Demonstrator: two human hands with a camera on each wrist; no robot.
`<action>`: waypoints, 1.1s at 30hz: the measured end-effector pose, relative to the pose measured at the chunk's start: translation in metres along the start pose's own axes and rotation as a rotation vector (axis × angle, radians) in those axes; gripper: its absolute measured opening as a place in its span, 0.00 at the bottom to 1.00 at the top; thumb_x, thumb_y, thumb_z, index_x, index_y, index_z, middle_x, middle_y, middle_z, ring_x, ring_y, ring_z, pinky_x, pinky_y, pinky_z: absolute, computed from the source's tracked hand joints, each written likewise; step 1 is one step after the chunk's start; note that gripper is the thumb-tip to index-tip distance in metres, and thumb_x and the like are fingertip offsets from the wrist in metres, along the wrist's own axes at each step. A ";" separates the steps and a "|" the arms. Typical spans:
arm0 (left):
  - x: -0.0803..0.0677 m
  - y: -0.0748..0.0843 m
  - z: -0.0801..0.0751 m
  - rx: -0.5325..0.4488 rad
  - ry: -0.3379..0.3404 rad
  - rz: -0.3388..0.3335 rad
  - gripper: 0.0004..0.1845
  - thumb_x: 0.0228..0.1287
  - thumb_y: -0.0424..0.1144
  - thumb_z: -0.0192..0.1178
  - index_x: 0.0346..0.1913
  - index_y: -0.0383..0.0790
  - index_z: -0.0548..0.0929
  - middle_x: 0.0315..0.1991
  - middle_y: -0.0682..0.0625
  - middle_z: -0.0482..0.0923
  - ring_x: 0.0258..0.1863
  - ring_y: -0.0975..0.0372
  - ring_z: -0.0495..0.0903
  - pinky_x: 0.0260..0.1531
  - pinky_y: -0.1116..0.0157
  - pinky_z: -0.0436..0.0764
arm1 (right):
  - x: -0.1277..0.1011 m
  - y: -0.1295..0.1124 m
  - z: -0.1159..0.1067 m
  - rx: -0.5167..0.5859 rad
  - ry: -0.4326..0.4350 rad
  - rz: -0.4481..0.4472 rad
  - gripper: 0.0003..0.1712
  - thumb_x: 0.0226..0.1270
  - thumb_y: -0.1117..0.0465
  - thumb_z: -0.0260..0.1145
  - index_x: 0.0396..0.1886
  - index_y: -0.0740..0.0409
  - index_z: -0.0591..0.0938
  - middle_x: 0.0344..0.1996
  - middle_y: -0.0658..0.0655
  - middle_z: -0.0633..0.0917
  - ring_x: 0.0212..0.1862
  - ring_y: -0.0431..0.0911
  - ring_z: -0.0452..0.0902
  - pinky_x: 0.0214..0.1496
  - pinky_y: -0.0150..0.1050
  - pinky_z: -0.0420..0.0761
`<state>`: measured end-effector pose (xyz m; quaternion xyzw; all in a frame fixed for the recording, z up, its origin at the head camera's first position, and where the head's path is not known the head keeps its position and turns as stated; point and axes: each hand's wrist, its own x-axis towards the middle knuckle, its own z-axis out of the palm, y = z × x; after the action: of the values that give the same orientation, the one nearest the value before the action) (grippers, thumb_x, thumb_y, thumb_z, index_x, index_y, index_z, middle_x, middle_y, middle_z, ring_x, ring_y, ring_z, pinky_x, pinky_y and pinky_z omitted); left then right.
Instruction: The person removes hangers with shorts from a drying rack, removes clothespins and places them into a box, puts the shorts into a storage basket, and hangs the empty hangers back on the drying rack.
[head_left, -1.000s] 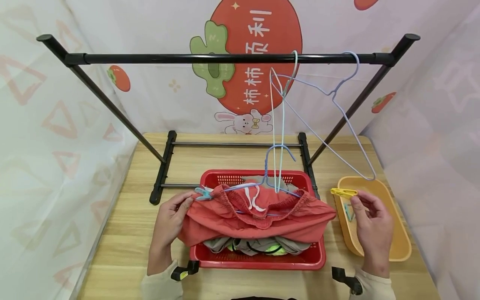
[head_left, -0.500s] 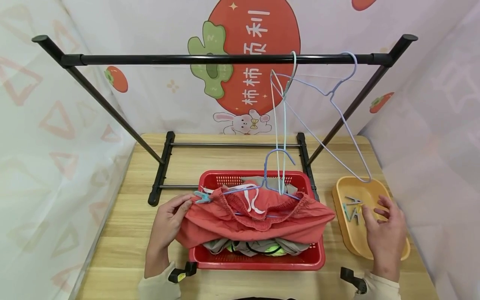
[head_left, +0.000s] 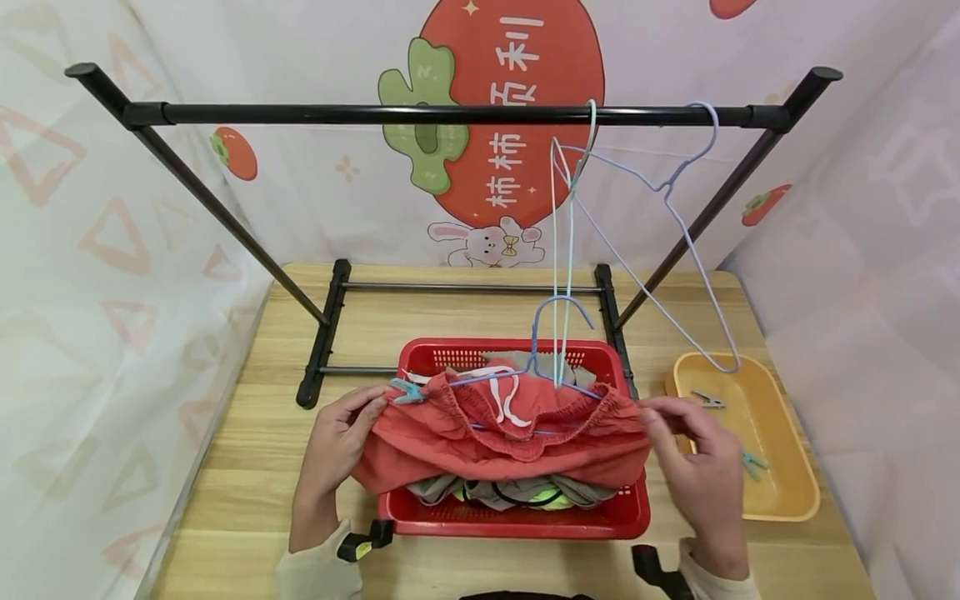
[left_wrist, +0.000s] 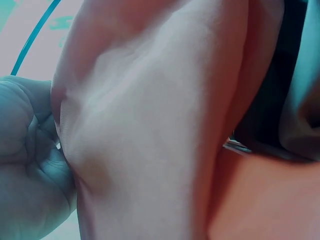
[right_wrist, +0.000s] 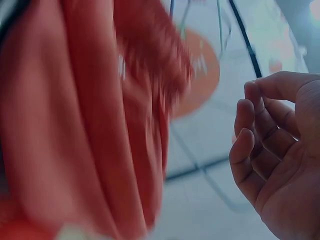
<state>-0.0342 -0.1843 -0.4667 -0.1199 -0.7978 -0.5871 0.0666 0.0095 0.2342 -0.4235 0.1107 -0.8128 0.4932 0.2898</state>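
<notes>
Red shorts [head_left: 517, 458] with a white drawstring [head_left: 510, 400] hang over a blue hanger [head_left: 534, 333] in the head view, above the red basket. My left hand [head_left: 337, 450] pinches the left end of their waist beside a teal clothespin [head_left: 407, 391] clipped there. In the left wrist view red cloth [left_wrist: 140, 130] fills most of the picture beside that hand. My right hand [head_left: 701, 475] is at the right end of the waist. The right wrist view shows its fingers [right_wrist: 245, 150] loosely bent, thumb near the index finger, apart from the blurred cloth.
A red basket [head_left: 517, 527] of clothes stands under the shorts. To its right, a yellow tray [head_left: 787, 492] holds a grey clothespin [head_left: 708, 400] and a teal one [head_left: 753, 464]. Two hangers, pale green [head_left: 572, 242] and lilac [head_left: 697, 250], hang from the black rack [head_left: 337, 115].
My right hand held a yellow clothespin, let it go over the yellow tray, then moved left to the shorts' right end. My left hand has stayed in place.
</notes>
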 end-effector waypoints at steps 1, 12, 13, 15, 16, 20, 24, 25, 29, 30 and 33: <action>0.000 0.000 0.000 0.004 -0.001 -0.005 0.12 0.74 0.25 0.59 0.54 0.32 0.87 0.50 0.43 0.85 0.51 0.66 0.82 0.53 0.73 0.78 | 0.001 -0.006 0.006 0.018 -0.050 -0.009 0.12 0.60 0.81 0.69 0.41 0.67 0.87 0.35 0.57 0.87 0.34 0.36 0.80 0.39 0.23 0.77; 0.001 -0.001 -0.002 0.038 -0.001 -0.063 0.11 0.75 0.28 0.60 0.55 0.31 0.86 0.51 0.41 0.85 0.50 0.65 0.82 0.52 0.74 0.78 | 0.023 -0.055 0.094 0.127 -0.439 -0.133 0.09 0.71 0.67 0.69 0.48 0.55 0.86 0.39 0.46 0.84 0.34 0.39 0.75 0.31 0.32 0.78; 0.001 -0.001 -0.002 0.035 -0.002 -0.063 0.11 0.75 0.28 0.60 0.55 0.30 0.86 0.51 0.41 0.85 0.50 0.65 0.82 0.52 0.74 0.78 | 0.026 -0.059 0.100 0.117 -0.456 -0.146 0.08 0.72 0.66 0.69 0.48 0.54 0.86 0.40 0.47 0.84 0.35 0.39 0.75 0.32 0.33 0.79; 0.002 -0.002 -0.002 0.026 -0.008 -0.064 0.11 0.75 0.28 0.59 0.55 0.30 0.86 0.51 0.40 0.85 0.50 0.65 0.82 0.52 0.74 0.78 | 0.031 -0.064 0.112 0.114 -0.483 -0.175 0.08 0.73 0.64 0.68 0.49 0.56 0.86 0.42 0.47 0.84 0.35 0.40 0.75 0.31 0.34 0.79; 0.002 -0.003 -0.003 0.017 -0.013 -0.063 0.11 0.75 0.28 0.59 0.55 0.30 0.86 0.51 0.40 0.85 0.51 0.65 0.82 0.53 0.74 0.78 | 0.034 -0.067 0.117 0.110 -0.491 -0.191 0.09 0.73 0.64 0.68 0.50 0.56 0.86 0.43 0.48 0.84 0.35 0.40 0.75 0.31 0.35 0.80; 0.004 -0.007 -0.006 -0.013 -0.039 -0.055 0.11 0.75 0.28 0.59 0.55 0.30 0.86 0.51 0.40 0.85 0.52 0.65 0.82 0.54 0.73 0.77 | 0.043 -0.072 0.138 0.080 -0.512 -0.234 0.11 0.73 0.61 0.69 0.53 0.57 0.86 0.46 0.48 0.85 0.41 0.40 0.77 0.39 0.35 0.80; 0.005 -0.010 -0.010 -0.046 -0.066 -0.040 0.12 0.75 0.26 0.58 0.55 0.30 0.86 0.51 0.41 0.85 0.52 0.65 0.82 0.54 0.72 0.78 | 0.048 -0.075 0.160 0.044 -0.556 -0.278 0.14 0.72 0.59 0.71 0.54 0.55 0.85 0.50 0.49 0.85 0.53 0.42 0.78 0.57 0.37 0.77; 0.005 -0.010 -0.011 -0.050 -0.071 -0.038 0.12 0.75 0.26 0.58 0.55 0.30 0.86 0.50 0.42 0.85 0.52 0.65 0.82 0.54 0.72 0.78 | 0.049 -0.075 0.165 0.043 -0.576 -0.290 0.14 0.72 0.60 0.71 0.54 0.55 0.85 0.50 0.49 0.85 0.54 0.42 0.78 0.59 0.38 0.76; 0.005 -0.010 -0.011 -0.068 -0.080 -0.049 0.12 0.75 0.26 0.58 0.55 0.30 0.85 0.49 0.44 0.86 0.49 0.64 0.83 0.51 0.71 0.80 | 0.048 -0.077 0.181 0.043 -0.639 -0.307 0.15 0.72 0.60 0.71 0.56 0.55 0.85 0.52 0.50 0.84 0.57 0.45 0.76 0.63 0.39 0.74; 0.005 -0.009 -0.011 -0.072 -0.085 -0.054 0.12 0.75 0.26 0.58 0.55 0.30 0.85 0.49 0.44 0.86 0.49 0.63 0.83 0.50 0.70 0.80 | 0.048 -0.077 0.184 0.030 -0.642 -0.308 0.15 0.72 0.60 0.71 0.56 0.55 0.85 0.52 0.50 0.84 0.57 0.45 0.75 0.63 0.39 0.74; 0.005 -0.010 -0.010 -0.073 -0.093 -0.057 0.12 0.75 0.27 0.58 0.55 0.30 0.85 0.50 0.43 0.85 0.50 0.63 0.83 0.51 0.70 0.80 | 0.048 -0.075 0.188 -0.021 -0.636 -0.306 0.17 0.72 0.58 0.72 0.57 0.55 0.85 0.53 0.51 0.84 0.57 0.46 0.75 0.62 0.40 0.74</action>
<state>-0.0422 -0.1957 -0.4717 -0.1266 -0.7811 -0.6113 0.0082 -0.0623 0.0396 -0.4056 0.3762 -0.8415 0.3764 0.0936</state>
